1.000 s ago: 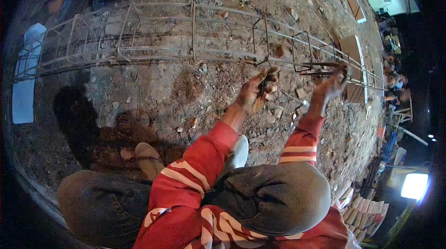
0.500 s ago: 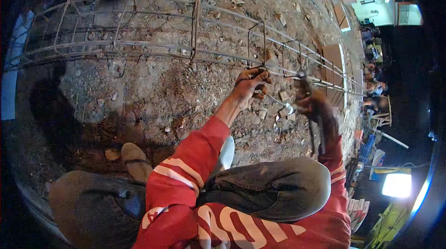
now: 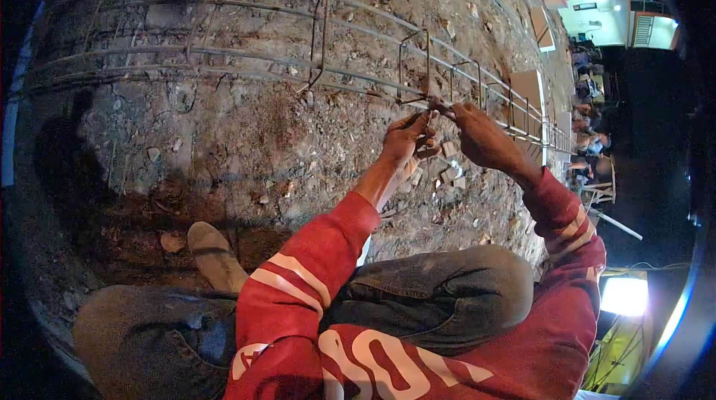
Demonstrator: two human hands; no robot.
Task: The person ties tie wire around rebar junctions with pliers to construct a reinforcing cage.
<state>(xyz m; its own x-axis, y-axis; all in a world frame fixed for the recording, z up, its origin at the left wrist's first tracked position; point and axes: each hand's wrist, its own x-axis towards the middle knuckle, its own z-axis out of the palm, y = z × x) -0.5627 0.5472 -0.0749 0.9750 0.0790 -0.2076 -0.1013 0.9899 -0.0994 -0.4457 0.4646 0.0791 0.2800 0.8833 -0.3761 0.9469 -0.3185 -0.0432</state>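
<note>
A long rebar cage (image 3: 358, 89) of straight bars with square stirrups (image 3: 323, 38) runs across the ground. My left hand (image 3: 406, 139) is pinched closed just under the lower bar, beside a stirrup (image 3: 427, 64). A thin tie wire seems to be in its fingers, mostly hidden. My right hand (image 3: 481, 135) is closed around pincers (image 3: 441, 107), whose dark head meets the bar at the stirrup's corner, right by my left fingertips. The pincers' handles are largely covered by my right hand.
Broken brick pieces (image 3: 450, 172) and stones lie on the rough dirt below the hands. Brown boxes or panels (image 3: 528, 94) stand near the cage's far end. A bright lamp (image 3: 624, 296) shines at right. Several people (image 3: 589, 113) are in the distance.
My right hand has moved up and left, bringing the pincers from beside the cage onto the bar at the stirrup. My left hand has stayed nearly in place.
</note>
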